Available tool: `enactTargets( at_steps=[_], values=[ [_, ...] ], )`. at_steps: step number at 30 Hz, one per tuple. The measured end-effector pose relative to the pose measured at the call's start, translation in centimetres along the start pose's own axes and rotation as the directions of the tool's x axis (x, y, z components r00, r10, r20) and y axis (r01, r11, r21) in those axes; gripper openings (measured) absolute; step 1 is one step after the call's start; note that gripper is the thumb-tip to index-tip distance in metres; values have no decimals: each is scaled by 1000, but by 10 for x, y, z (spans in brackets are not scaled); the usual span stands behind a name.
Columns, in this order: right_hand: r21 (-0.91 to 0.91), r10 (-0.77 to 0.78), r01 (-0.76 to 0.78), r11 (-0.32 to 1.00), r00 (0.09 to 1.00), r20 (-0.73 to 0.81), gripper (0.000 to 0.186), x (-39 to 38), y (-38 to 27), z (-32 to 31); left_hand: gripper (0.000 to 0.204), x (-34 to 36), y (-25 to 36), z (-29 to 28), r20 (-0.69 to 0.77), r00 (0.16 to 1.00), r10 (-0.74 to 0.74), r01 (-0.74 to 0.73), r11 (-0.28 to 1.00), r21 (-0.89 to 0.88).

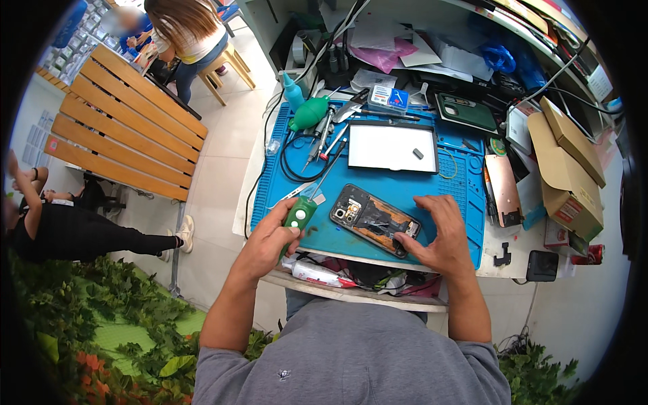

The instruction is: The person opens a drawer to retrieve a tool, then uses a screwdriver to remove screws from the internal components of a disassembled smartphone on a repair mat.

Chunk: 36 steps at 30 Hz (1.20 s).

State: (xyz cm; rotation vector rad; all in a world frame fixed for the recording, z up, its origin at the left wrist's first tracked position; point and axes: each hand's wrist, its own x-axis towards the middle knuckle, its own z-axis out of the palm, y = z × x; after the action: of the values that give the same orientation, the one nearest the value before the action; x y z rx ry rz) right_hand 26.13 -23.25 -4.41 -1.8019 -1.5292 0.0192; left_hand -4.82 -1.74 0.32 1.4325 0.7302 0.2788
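My left hand (264, 244) is closed round a green-handled tool (300, 213) with pale round spots on its side and a thin metal part at its far end. Right of it, an opened smartphone (375, 220) lies on the blue work mat (324, 236). Its back cover is off, baring the camera lenses and a dark, orange-stained interior. Over the phone's right end, my right hand (447, 237) is spread, thumb at the phone's near right edge and fingers apart. Whether the thumb presses on it is hard to tell.
Beyond the phone lies a white tray (385, 145) holding a small dark piece. A green air blower (310, 113), a blue bottle (292, 91) and screwdrivers sit at the mat's far left. Cardboard boxes (570, 179) and a rose-gold phone panel (503, 185) are at right. An open drawer (412, 305) juts below the mat.
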Motion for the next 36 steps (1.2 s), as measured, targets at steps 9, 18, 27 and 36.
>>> enactTargets(
  at_steps=[9,18,27,36],
  values=[
    [-15,7,-7,1000,1000,11,69,1,-1,-1,61,2,-6,-3,-4,1000,-30,30,1000,-4],
    [-54,-19,21,998,998,53,76,3,-2,-4,65,0,-9,-7,13,1000,-11,12,994,-105],
    [-56,-45,57,997,978,202,91,4,-4,-9,56,-6,1,-11,-71,997,-13,44,888,458],
    [-34,-54,62,997,977,205,87,5,-4,-13,46,-8,19,6,-115,975,190,-11,556,831]
  ],
)
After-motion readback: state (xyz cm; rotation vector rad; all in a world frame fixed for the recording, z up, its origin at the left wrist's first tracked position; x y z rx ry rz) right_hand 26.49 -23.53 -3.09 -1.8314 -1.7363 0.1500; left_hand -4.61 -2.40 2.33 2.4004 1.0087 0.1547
